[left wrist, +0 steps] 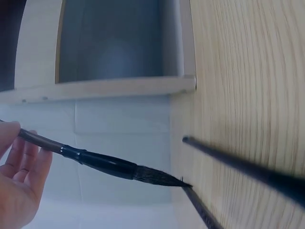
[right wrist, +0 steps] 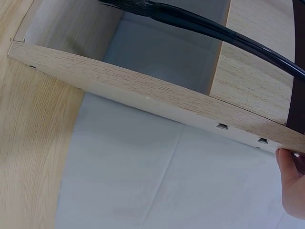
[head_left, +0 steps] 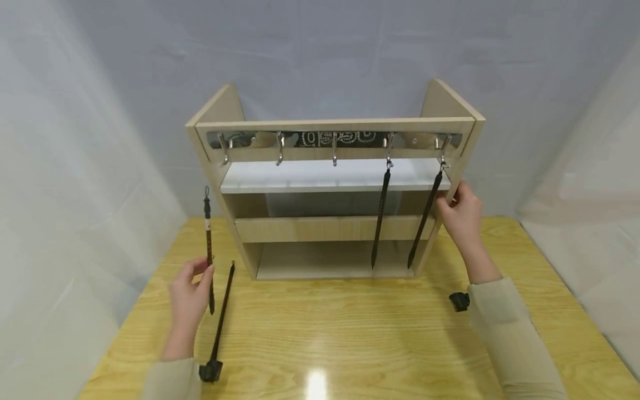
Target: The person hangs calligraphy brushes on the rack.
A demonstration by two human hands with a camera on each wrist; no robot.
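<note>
So the left hand point(head_left: 190, 291)'s got a brush point(head_left: 208, 239) pinched by the handle, bristles down, near the table point(head_left: 320, 322)'s left edge. Probably super light: stiff, maybe slick handle, soft tip that'd splay if you grabbed it, so I'd stick to the handle. Right hand point(head_left: 462, 216) grips the rack point(head_left: 320, 229)'s right edge. My count: one rack, five hooks point(head_left: 335, 150), two hung brushes point(head_left: 381, 216) toward its right end, one in hand, and looks like two table brushes point(left wrist: 248, 164) lying by the left edge.
</note>
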